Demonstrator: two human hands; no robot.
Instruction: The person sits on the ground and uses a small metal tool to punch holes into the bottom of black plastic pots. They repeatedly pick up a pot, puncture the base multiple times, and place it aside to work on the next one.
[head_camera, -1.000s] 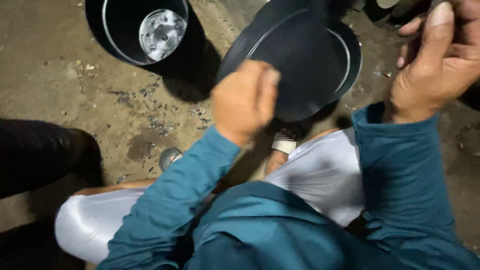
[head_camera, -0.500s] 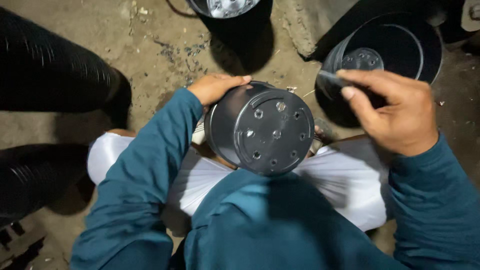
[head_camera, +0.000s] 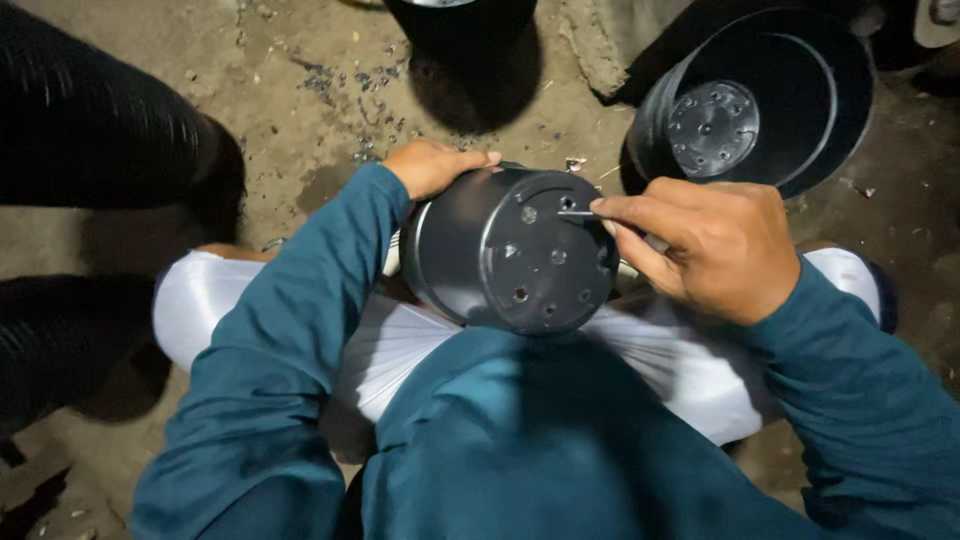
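Holding a black plastic pot (head_camera: 510, 250) on its side across the lap, bottom with the drain holes facing up at the camera. Left hand (head_camera: 432, 166) grips the far wall, fingers wrapped over it. Right hand (head_camera: 712, 245) pinches a thin metal spike (head_camera: 577, 213), tip right at one of the holes. Another black pot (head_camera: 760, 100) lies tipped on the dirt floor (head_camera: 300, 90) nearby.

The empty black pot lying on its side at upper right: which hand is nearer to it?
Right. The right hand sits just below the empty pot, holding a thin tool; the left hand steadies the lap pot, farther away.
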